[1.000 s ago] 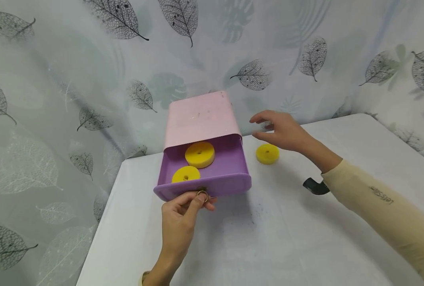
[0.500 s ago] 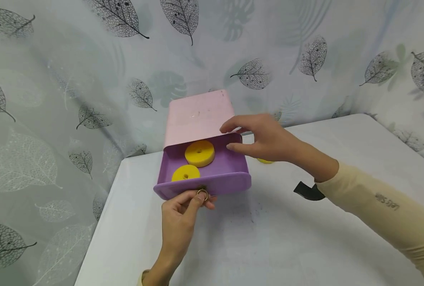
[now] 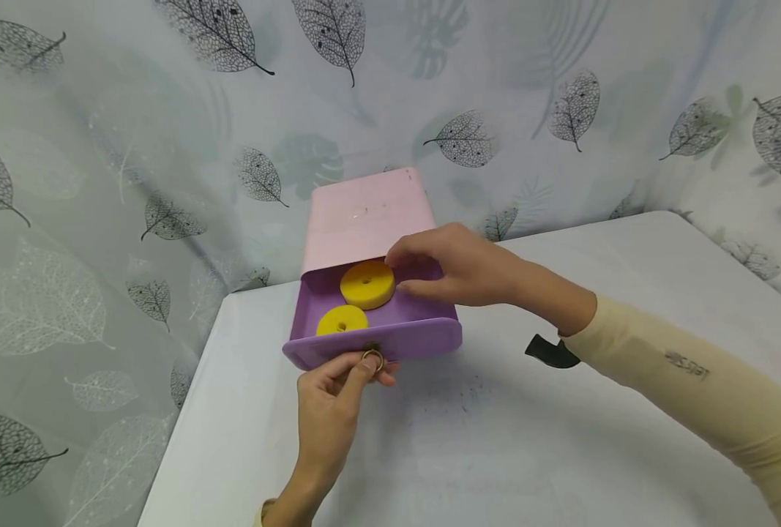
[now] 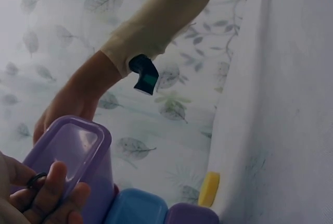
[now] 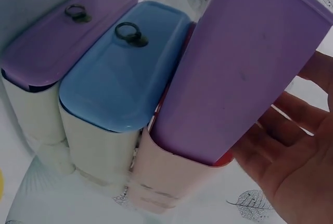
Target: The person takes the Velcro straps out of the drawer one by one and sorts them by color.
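My left hand [image 3: 329, 413] pinches the small metal ring pull [image 3: 382, 360] on the front of a purple drawer [image 3: 423, 338]. The drawer is pulled partway out of its pink casing [image 3: 370, 219]. Inside lie two yellow sponge discs [image 3: 364, 296], each with a centre hole; the nearer yellow disc [image 3: 329, 322] is partly hidden by the drawer front. Over the drawer's right side reaches my right hand [image 3: 462, 271], its thumb and fingers spread at the right edge of the farther disc. Whether they touch it I cannot tell. In the right wrist view, the drawer wall hides my fingertips.
Below the pulled drawer, a blue drawer [image 5: 125, 67] and another purple drawer [image 5: 67, 36] sit closed, each with a ring. Another yellow disc [image 4: 209, 189] lies on the white table [image 3: 495, 439]. A dark curved piece [image 3: 551, 353] juts from beneath my right sleeve.
My right hand has moved left and slightly down from beside the casing into the drawer, to the farther disc. My left hand and the drawer have stayed put.
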